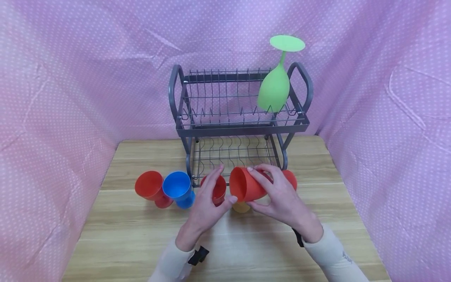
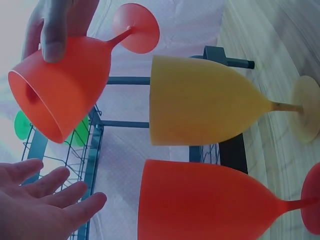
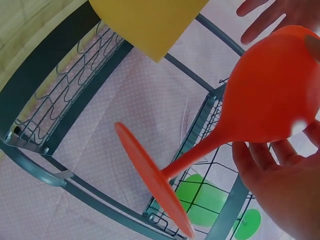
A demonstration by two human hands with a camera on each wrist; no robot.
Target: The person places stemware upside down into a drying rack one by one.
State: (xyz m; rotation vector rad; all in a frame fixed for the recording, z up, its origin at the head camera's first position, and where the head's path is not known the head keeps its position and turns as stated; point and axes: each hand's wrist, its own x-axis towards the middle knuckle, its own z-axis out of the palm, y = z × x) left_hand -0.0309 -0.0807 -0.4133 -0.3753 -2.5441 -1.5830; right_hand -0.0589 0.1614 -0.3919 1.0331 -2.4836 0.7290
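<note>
My right hand (image 1: 282, 197) grips an orange-red plastic goblet (image 1: 251, 186) by its bowl. The goblet is tilted on its side, mouth toward the left and foot (image 3: 152, 177) pointing away to the right. Beside its rim is my left hand (image 1: 206, 203), fingers spread and straight, with nothing in its grasp. A red goblet (image 2: 200, 200) stands upright on the table, partly hidden behind the left hand in the head view. Next to it stands a yellow goblet (image 2: 200, 102); the head view shows little more than its foot (image 1: 241, 207) below the held goblet.
A dark two-tier dish rack (image 1: 243, 129) stands at the back of the wooden table (image 1: 116, 235). On its upper tier a green goblet (image 1: 275, 88) rests upside down at the right. Another red goblet (image 1: 149, 185) and a blue goblet (image 1: 177, 185) stand at left. Pink dotted cloth surrounds the table.
</note>
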